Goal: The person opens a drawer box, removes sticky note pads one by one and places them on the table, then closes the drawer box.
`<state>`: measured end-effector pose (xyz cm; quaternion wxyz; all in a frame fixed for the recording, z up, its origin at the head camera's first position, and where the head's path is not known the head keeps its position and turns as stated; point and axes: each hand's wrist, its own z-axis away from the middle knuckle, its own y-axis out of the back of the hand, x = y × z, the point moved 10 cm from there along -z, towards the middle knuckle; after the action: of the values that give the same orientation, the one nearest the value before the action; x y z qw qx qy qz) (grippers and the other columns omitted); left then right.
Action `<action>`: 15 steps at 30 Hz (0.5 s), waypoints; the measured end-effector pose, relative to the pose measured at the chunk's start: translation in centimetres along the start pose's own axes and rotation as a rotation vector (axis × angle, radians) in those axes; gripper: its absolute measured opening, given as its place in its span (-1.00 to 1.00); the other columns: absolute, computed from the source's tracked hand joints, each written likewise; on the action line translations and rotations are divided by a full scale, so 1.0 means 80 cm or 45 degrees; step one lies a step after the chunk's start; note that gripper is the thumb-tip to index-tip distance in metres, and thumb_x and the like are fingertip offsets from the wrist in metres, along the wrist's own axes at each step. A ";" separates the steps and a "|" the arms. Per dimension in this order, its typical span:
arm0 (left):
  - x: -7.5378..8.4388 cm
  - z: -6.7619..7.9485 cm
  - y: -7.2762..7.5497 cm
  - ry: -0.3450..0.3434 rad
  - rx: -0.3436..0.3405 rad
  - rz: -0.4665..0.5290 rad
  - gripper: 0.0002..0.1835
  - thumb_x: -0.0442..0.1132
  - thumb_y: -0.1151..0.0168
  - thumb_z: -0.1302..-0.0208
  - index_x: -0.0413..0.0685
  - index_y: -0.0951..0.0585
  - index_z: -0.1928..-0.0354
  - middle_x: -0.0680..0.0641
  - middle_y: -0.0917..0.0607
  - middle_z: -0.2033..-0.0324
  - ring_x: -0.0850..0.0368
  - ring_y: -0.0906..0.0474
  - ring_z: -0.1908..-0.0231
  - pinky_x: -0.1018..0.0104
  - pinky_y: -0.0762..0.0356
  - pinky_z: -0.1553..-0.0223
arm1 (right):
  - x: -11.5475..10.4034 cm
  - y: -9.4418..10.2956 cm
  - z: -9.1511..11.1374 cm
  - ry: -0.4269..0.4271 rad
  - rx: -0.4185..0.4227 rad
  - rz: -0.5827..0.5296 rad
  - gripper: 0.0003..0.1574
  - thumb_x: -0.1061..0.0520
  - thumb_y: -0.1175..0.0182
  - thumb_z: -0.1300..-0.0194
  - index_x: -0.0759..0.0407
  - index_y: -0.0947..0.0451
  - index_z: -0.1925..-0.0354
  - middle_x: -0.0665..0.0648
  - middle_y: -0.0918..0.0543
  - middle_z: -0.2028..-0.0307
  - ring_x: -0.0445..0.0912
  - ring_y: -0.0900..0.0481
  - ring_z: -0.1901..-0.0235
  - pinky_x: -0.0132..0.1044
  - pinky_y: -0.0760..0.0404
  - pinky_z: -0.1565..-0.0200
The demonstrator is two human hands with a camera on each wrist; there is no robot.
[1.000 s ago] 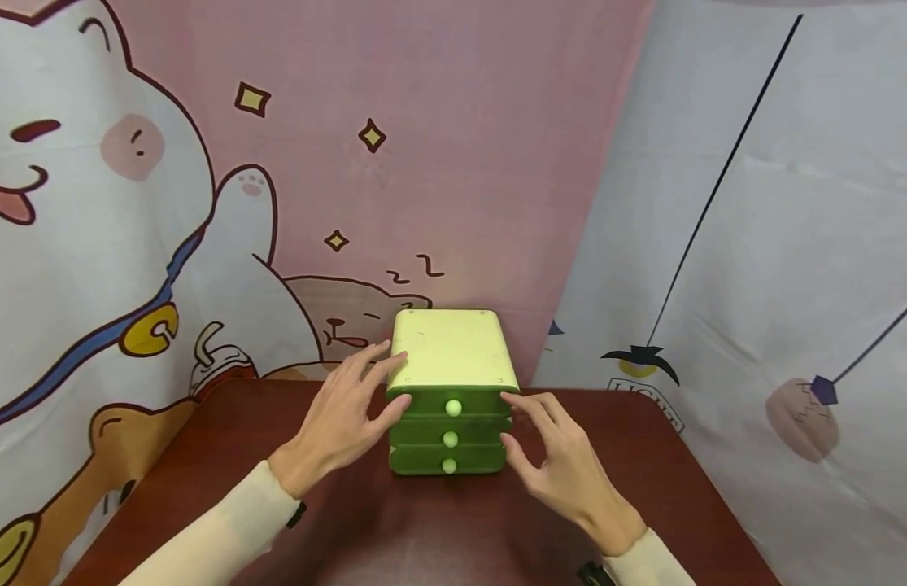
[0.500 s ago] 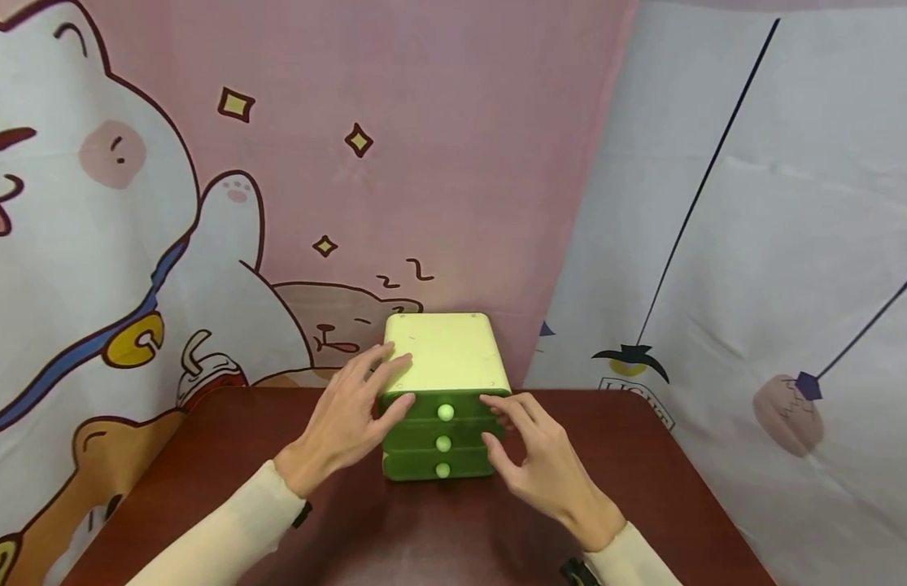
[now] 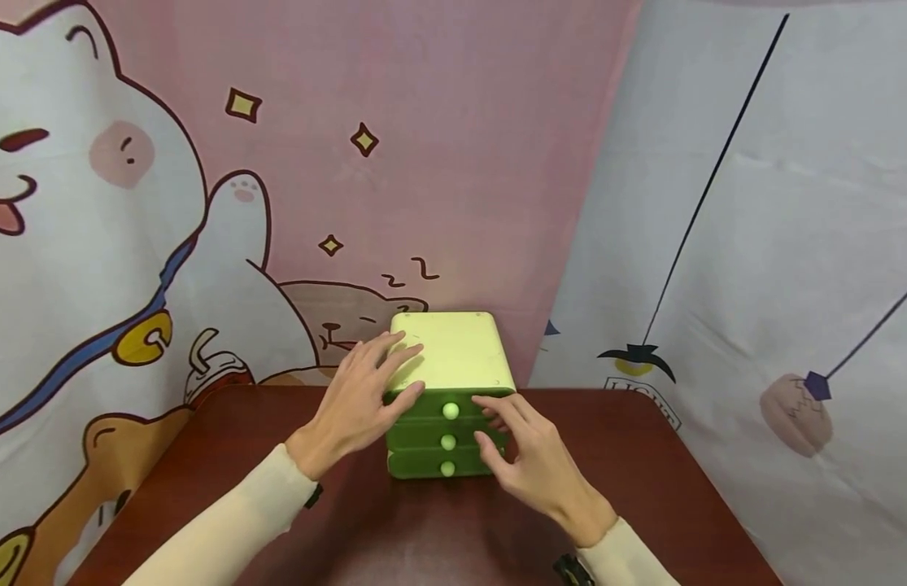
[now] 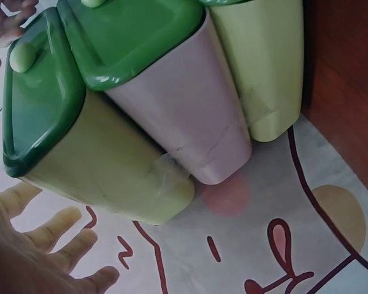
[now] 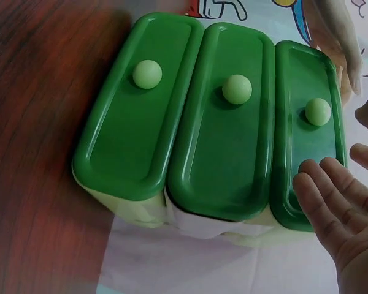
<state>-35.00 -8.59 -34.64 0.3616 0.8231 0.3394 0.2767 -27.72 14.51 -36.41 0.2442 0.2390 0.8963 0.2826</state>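
A small drawer cabinet [image 3: 453, 354] with a pale yellow top and three stacked green drawer fronts stands on the table. Each front carries a round pale green knob, the top knob [image 3: 450, 411] lying between the two hands in the head view. My left hand [image 3: 361, 399] is spread at the cabinet's upper left edge, its fingertips overlapping the top. My right hand [image 3: 534, 460] hovers before the right part of the upper drawers, fingers loosely bent and holding nothing. From the right wrist, its fingertips [image 5: 310, 174] show close over the top drawer front [image 5: 294, 147]. All drawers are closed.
The dark red-brown table [image 3: 292, 521] extends around the cabinet. Behind it hangs a cartoon-printed cloth [image 3: 497, 163] in pink and white. In the left wrist view, the cabinet's side shows pale yellow sections with a pinkish section [image 4: 190, 116] between them.
My right hand has moved left across the drawer fronts towards the knobs. The left hand has shifted slightly right, further over the cabinet's edge. The head view has swayed a little.
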 end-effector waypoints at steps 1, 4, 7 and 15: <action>0.000 -0.002 0.000 0.000 -0.006 -0.006 -0.34 0.29 -0.17 -0.77 0.25 -0.56 -0.72 -0.16 -0.49 -0.75 -0.28 -0.36 -0.78 -0.58 -0.23 -0.76 | 0.000 -0.002 -0.001 -0.002 -0.005 -0.005 -0.34 0.24 -0.53 -0.49 0.11 -0.70 -0.48 0.10 -0.79 -0.04 -0.07 -0.86 0.07 -0.28 -0.89 0.11; -0.001 -0.007 -0.001 -0.002 -0.023 -0.018 -0.34 0.30 -0.14 -0.78 0.25 -0.56 -0.72 -0.16 -0.48 -0.76 -0.28 -0.35 -0.78 -0.60 -0.17 -0.77 | -0.002 -0.008 -0.003 -0.009 -0.019 -0.021 -0.35 0.24 -0.53 -0.50 0.10 -0.69 -0.49 0.10 -0.80 -0.05 -0.06 -0.86 0.08 -0.35 -0.84 0.21; -0.003 -0.011 -0.005 0.003 -0.054 -0.029 -0.33 0.32 -0.10 -0.79 0.26 -0.56 -0.72 -0.16 -0.47 -0.77 -0.30 -0.34 -0.79 -0.62 -0.11 -0.78 | -0.004 -0.013 -0.006 -0.014 -0.034 -0.032 -0.36 0.25 -0.53 -0.50 0.10 -0.70 -0.48 0.10 -0.80 -0.06 -0.07 -0.86 0.08 -0.31 -0.88 0.15; -0.004 -0.024 -0.011 0.010 -0.124 -0.049 -0.34 0.33 -0.02 -0.82 0.28 -0.55 -0.73 -0.17 -0.43 -0.79 -0.35 -0.28 -0.81 -0.66 -0.04 -0.78 | -0.008 -0.027 -0.011 -0.018 -0.059 -0.034 -0.40 0.23 -0.55 -0.53 0.11 -0.72 -0.46 0.09 -0.81 -0.02 -0.12 -0.86 0.06 -0.25 -0.92 0.01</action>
<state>-36.88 -7.57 -34.26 0.4051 0.7967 0.3427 0.2893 -28.35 12.28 -36.94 0.2597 0.2231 0.8910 0.2982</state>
